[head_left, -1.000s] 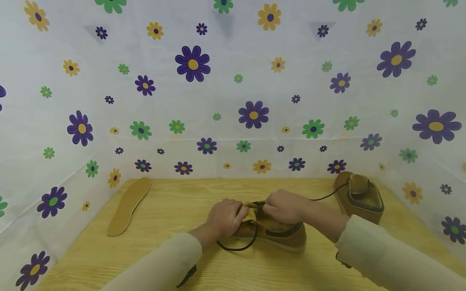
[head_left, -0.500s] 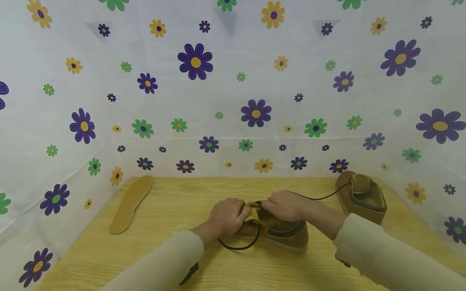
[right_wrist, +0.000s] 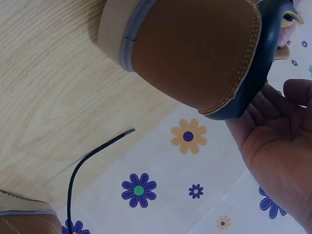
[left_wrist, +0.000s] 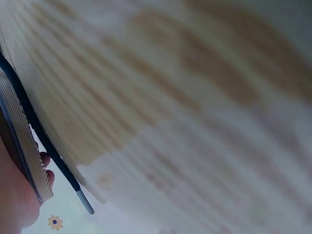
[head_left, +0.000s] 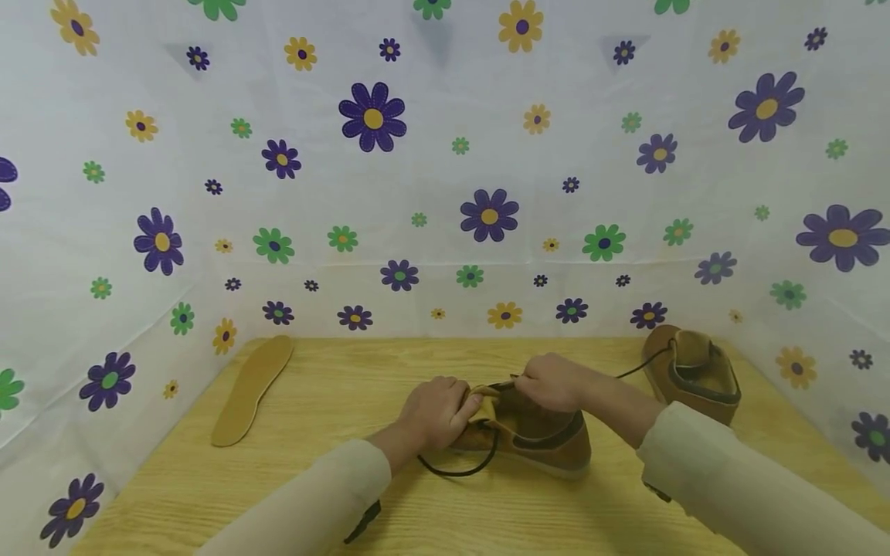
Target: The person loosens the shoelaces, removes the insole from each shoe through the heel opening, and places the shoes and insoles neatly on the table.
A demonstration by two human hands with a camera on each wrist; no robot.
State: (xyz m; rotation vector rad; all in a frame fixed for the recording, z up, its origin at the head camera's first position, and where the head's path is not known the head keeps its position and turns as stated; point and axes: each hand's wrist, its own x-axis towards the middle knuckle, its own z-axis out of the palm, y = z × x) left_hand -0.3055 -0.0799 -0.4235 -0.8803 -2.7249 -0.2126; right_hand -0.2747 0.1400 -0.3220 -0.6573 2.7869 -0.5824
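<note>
A brown lace-up shoe (head_left: pixel 549 452) with a dark padded collar lies at the middle of the table, its toe to the left. My left hand (head_left: pixel 434 413) grips its front part, thumb on the tan tongue (head_left: pixel 483 409). In the left wrist view the ribbed sole (left_wrist: pixel 24 136) passes between palm and fingertips. A black shoelace (head_left: pixel 455 473) loops down on the near side. My right hand (head_left: pixel 556 382) is at the far side of the opening, fingers curled, pinching a dark lace strand (head_left: pixel 502 384). The right wrist view shows the heel (right_wrist: pixel 195 53) before the right hand's fingers.
Another brown shoe (head_left: pixel 695 386) stands at the back right, with a loose black lace (head_left: pixel 643 363) trailing left from it. A tan insole (head_left: pixel 252 392) lies at the back left. Flowered white cloth (head_left: pixel 431 193) encloses the table's back and sides.
My right hand has lifted slightly and shifted right, away from the tongue, and more of the dark strand shows beside it. The left hand keeps its grip on the shoe.
</note>
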